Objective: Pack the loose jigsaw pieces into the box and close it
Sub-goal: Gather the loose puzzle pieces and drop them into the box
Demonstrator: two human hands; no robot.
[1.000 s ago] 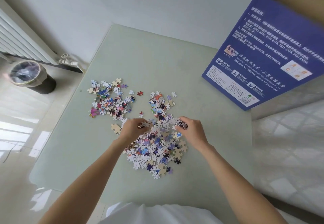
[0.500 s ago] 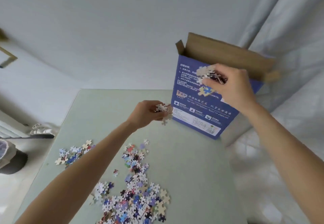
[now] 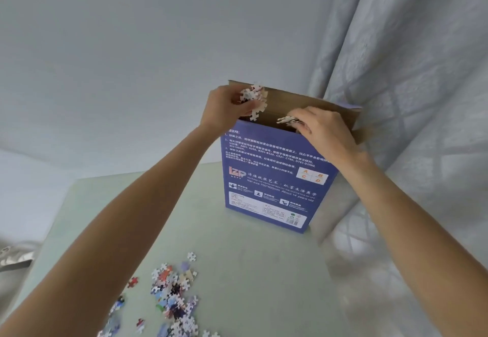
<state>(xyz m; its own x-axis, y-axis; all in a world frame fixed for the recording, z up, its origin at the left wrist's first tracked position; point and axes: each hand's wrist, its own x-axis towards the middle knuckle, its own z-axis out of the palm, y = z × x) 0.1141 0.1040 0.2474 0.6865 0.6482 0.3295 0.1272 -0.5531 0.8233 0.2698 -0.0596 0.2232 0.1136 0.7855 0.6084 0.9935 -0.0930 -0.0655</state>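
Blue box [image 3: 274, 178] stands upright on the pale green worktop [image 3: 237, 257], near its far right corner, top open with the brown cardboard flap [image 3: 311, 104] raised at the back. White printed text and a small A-B-C-D diagram cover the side facing the camera.

Left hand [image 3: 227, 107] is up at the box's top left corner, grip curled around a clump of jigsaw pieces [image 3: 253, 100] — mostly white backs showing, one piece dangling just above the front edge of the opening. Right hand [image 3: 324, 128] is at the opening's right half, fingers bent down over the front rim, grip pinching a few flat pieces [image 3: 286, 120] that stick out sideways toward the left, just at the mouth of the box. How many pieces each hand holds can't be told.

Rest of the loose pieces [image 3: 174, 294] lie in a scattered pile on the worktop near the lower edge of the view, well apart from the box — mixed white, blue and red, a few strays around it, one red piece [image 3: 132, 281] off to the left.

Grey curtain [image 3: 409, 72] hangs behind and right of the box; plain wall [image 3: 118, 59] on the left.
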